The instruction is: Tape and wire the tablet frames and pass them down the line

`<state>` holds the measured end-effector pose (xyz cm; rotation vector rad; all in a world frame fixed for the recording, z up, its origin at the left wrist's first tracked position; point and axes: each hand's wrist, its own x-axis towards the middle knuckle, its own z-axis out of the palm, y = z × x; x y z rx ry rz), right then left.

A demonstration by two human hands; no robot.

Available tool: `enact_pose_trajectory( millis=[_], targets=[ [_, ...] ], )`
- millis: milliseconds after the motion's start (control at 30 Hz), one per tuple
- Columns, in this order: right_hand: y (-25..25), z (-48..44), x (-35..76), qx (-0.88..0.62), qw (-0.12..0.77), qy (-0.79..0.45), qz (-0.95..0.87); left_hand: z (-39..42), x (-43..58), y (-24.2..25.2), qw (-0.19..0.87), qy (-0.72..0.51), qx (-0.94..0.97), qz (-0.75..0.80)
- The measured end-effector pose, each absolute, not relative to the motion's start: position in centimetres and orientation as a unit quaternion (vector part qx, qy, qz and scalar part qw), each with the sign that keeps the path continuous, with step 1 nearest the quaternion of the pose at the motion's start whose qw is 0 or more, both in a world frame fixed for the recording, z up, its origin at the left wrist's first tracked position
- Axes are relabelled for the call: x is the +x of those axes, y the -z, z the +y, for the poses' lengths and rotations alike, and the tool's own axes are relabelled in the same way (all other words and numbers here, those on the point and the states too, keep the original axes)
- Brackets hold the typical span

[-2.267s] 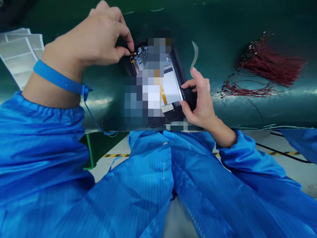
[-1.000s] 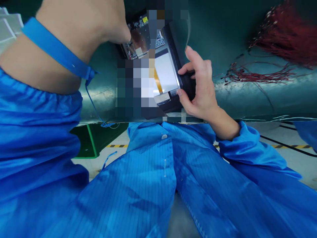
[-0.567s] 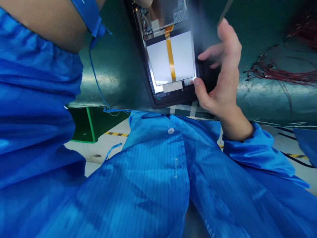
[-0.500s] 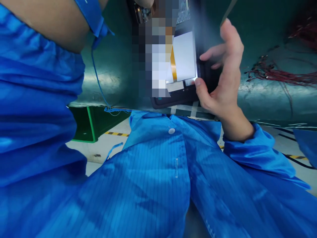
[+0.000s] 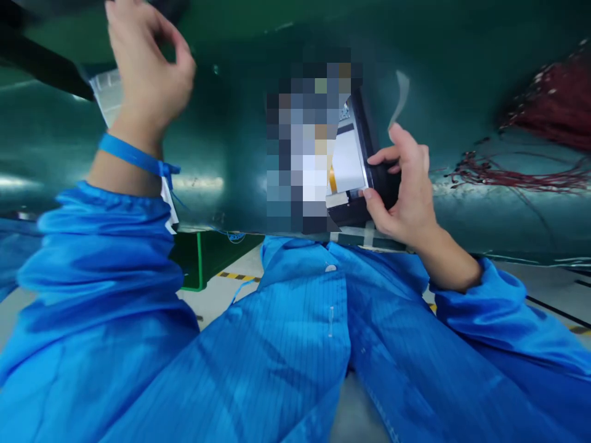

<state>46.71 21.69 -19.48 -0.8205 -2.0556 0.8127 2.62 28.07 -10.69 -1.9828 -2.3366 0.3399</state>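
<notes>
My right hand [image 5: 406,197] is closed on the right edge of a black tablet-like device [image 5: 375,175], which lies open-backed on the green mat. A white panel [image 5: 348,163] and an orange ribbon cable [image 5: 332,179] show inside it; much of the device is blurred out. A thin clear strip [image 5: 401,92] curls up just above my right fingers. My left hand [image 5: 148,67] is raised at the far left, away from the device, with its fingers loosely curled and apart and nothing visible in them. It hovers by a white label sheet [image 5: 102,98].
A blue strap [image 5: 133,157] with a cord circles my left wrist. A thick bundle of red wires [image 5: 549,104] and loose red wires [image 5: 503,178] lie at the right of the green table [image 5: 231,141]. A green bin [image 5: 203,261] stands below the table's edge.
My left hand has left the device's top end and swung up and left to the label sheet. My right hand keeps its hold on the device's edge. The view has tilted back up.
</notes>
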Motion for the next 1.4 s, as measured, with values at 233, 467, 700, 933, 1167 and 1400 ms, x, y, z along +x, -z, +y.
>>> enact_pose_trajectory(
  millis=[233, 467, 700, 933, 1167, 1400],
  targets=[
    [19.6, 21.6, 46.6, -0.345, 0.375, -0.299, -0.807, 28.9, 1.4, 14.9, 0.123, -0.096, -0.685, -0.712],
    [20.0, 21.7, 46.3, -0.312, 0.414, -0.258, -0.815, 27.0, 2.2, 13.5, -0.024, -0.055, -0.730, -0.681],
    [20.2, 21.1, 46.0, -0.401, 0.437, -0.283, -0.754, 17.2, 9.2, 14.2, -0.190, 0.206, -0.592, -0.756],
    [20.3, 21.0, 46.5, -0.413, 0.427, -0.325, -0.736, 9.5, 19.5, 15.5, -0.444, 0.299, -0.499, -0.682],
    [20.4, 21.3, 45.7, -0.387, 0.457, -0.291, -0.746, 12.0, 20.2, 12.5, -0.578, 0.438, -0.353, -0.591],
    [20.3, 21.2, 45.5, -0.356, 0.566, -0.216, -0.711, 28.5, 15.5, 14.6, -0.572, 0.517, -0.367, -0.519]
  ],
)
